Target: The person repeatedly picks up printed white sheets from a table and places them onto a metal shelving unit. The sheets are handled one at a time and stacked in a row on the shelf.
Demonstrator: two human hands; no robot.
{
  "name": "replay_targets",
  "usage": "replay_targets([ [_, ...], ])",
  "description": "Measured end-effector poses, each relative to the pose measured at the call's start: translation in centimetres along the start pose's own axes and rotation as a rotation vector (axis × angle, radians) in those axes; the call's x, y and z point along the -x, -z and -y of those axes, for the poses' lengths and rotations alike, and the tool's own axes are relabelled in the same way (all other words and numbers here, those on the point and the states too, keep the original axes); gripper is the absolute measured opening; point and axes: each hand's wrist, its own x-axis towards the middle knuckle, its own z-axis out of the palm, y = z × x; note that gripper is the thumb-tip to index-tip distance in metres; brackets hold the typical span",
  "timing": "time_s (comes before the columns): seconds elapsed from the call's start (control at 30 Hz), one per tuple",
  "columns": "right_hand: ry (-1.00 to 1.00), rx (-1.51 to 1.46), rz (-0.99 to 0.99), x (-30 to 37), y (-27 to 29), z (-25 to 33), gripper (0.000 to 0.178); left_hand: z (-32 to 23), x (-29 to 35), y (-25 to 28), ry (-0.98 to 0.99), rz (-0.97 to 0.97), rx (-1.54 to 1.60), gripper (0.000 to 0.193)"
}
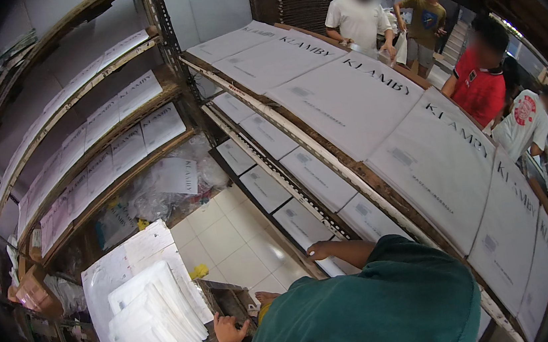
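My left hand (230, 330) is at the edge of a worn wooden stand (224, 302), its thumb and index finger apart and nothing held. Beside it, a loose, fanned stack of white plastic sheets or bags (153, 320) lies on a stained white board (102, 282). My right hand (320, 250) reaches out low beside the lower rack (267, 165), over the tiled floor. Its fingers curl downward, close together; whatever may be under them is hidden. My green-clothed upper body (362, 308) covers much of the near middle.
White printed packages cover the long upper rack (353, 160) on the right, and more line the left shelves (119, 157). Clear plastic bags (207, 168) lie heaped at the back corner. Several people, one in a red shirt (479, 89), stand beyond the rack. A cardboard box (36, 293) sits far left.
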Motion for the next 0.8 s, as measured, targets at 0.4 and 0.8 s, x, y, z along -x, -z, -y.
replay_targets([
  [0.4, -0.003, 0.06, 0.013, -1.2, 1.1, -0.2, 0.059, -0.2, -0.8, 0.3, 0.013, 0.098, -0.034, 0.05],
  [0.8, -0.036, 0.013, -0.051, -3.8, -0.6, -4.7, 0.06, -0.1, -0.9, 0.4, -0.006, 0.072, 0.001, 0.052],
])
